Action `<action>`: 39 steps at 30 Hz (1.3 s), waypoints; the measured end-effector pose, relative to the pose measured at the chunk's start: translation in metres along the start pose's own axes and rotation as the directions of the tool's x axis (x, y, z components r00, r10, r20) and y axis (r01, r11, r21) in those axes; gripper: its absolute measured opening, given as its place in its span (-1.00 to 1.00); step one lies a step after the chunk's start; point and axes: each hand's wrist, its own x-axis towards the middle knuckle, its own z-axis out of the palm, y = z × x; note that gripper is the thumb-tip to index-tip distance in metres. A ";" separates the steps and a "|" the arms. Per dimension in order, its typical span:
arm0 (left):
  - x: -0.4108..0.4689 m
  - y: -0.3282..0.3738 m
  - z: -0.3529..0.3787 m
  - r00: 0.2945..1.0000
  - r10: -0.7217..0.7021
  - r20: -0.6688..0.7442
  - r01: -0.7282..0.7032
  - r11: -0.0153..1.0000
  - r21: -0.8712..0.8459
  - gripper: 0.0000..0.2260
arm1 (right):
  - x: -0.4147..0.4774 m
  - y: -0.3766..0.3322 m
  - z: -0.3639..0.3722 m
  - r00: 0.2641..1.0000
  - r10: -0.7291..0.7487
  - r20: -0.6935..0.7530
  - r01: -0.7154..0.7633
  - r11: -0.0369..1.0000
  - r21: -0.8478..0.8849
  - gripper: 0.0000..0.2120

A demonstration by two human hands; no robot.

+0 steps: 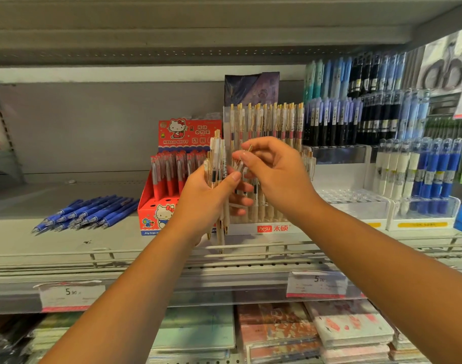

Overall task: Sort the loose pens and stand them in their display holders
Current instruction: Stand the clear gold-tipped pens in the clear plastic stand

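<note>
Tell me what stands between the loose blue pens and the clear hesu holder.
The red Hello Kitty pen box, shown in the head view.

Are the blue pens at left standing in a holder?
No, the blue pens lie loose and flat on the shelf, beside the red box.

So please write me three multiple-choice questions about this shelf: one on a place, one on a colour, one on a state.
1. Where do the blue pens lie? A. left of the box B. right of it C. inside it
2. What colour is the box? A. green B. red C. black
3. What does the left hand do? A. hangs open B. points upward C. grips a bunch of pens
Key: 1 A, they lie flat on the shelf left of it; 2 B, its front is red; 3 C, its fingers curl round several white pens.
</note>
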 end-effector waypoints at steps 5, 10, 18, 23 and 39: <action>0.000 0.001 0.000 1.000 0.000 0.012 0.000 1.000 -0.017 -0.68 | -0.001 0.001 -0.002 0.998 0.048 -0.046 -0.042 0.991 0.124 -0.90; 0.002 0.000 0.001 0.997 -0.022 -0.076 0.019 0.999 -0.039 -0.85 | -0.004 0.004 -0.005 0.987 0.077 -0.138 -0.053 0.984 0.169 -0.92; 0.008 -0.001 -0.005 0.974 -0.027 -0.224 0.011 0.997 -0.073 -0.87 | 0.000 0.009 -0.018 0.939 0.146 -0.311 -0.078 0.972 0.223 -0.90; 0.008 0.000 -0.005 0.966 -0.023 -0.256 0.003 0.997 -0.081 -0.85 | 0.009 0.016 -0.037 0.904 0.100 -0.416 -0.056 0.992 0.117 -0.88; 0.003 0.002 -0.004 0.986 -0.007 -0.165 0.008 1.000 0.002 -0.90 | 0.020 0.031 -0.037 0.953 -0.178 -0.243 0.065 0.910 -0.410 -0.82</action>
